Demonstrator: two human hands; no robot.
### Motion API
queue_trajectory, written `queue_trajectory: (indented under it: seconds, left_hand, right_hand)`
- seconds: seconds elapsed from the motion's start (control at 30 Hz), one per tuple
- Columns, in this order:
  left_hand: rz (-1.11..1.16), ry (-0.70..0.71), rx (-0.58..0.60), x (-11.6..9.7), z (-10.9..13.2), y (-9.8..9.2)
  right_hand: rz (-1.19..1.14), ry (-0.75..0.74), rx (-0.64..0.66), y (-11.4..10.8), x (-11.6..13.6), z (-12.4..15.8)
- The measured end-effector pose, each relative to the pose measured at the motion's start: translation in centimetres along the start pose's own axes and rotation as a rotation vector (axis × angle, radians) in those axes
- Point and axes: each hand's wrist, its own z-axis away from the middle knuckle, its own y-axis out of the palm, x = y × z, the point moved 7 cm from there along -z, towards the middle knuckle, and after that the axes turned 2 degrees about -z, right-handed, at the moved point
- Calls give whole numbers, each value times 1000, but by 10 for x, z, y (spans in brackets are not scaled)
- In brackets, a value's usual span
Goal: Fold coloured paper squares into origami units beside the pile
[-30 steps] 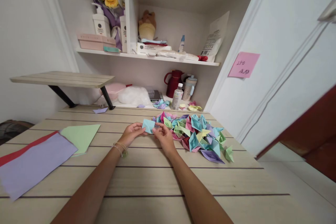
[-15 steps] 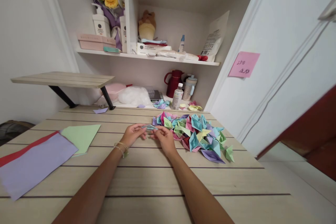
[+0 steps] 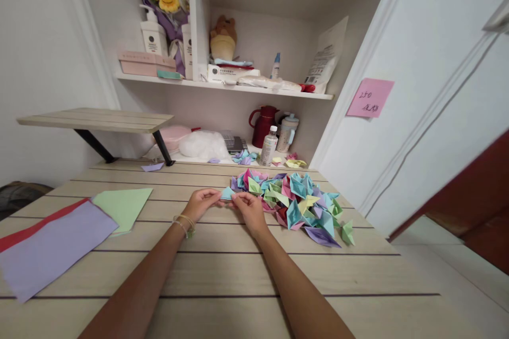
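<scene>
Near left: lilac sheet (image 3: 51, 249) over a red sheet (image 3: 24, 233); green sheet (image 3: 121, 206) beside them. Centre: left hand (image 3: 201, 204) and right hand (image 3: 248, 209) close together, fingertips pinched on a small blue folded paper (image 3: 227, 194), held just above the wooden table (image 3: 222, 275); its fold seemingly flattened, too small to tell. Just right: heap of folded paper pieces (image 3: 296, 204), many colours. Far: shelf (image 3: 222, 87), red jug (image 3: 262, 124), bottle (image 3: 269, 146). Right wall: pink note (image 3: 369, 98).
</scene>
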Motion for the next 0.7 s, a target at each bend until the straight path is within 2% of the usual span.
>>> queue_trajectory:
  seconds: [0.23, 0.47, 0.6, 0.7]
  left_hand:
    - [-49, 15, 81, -1, 3, 5]
    - [-160, 11, 157, 3, 2, 10]
    - [-184, 1, 177, 5, 1, 8]
    - [-144, -8, 145, 7, -2, 5]
  right_hand:
    - [-38, -17, -56, -7, -1, -1]
    - [38, 21, 146, 9, -7, 2]
    - [22, -2, 156, 12, -5, 2]
    - [12, -5, 107, 10, -2, 2]
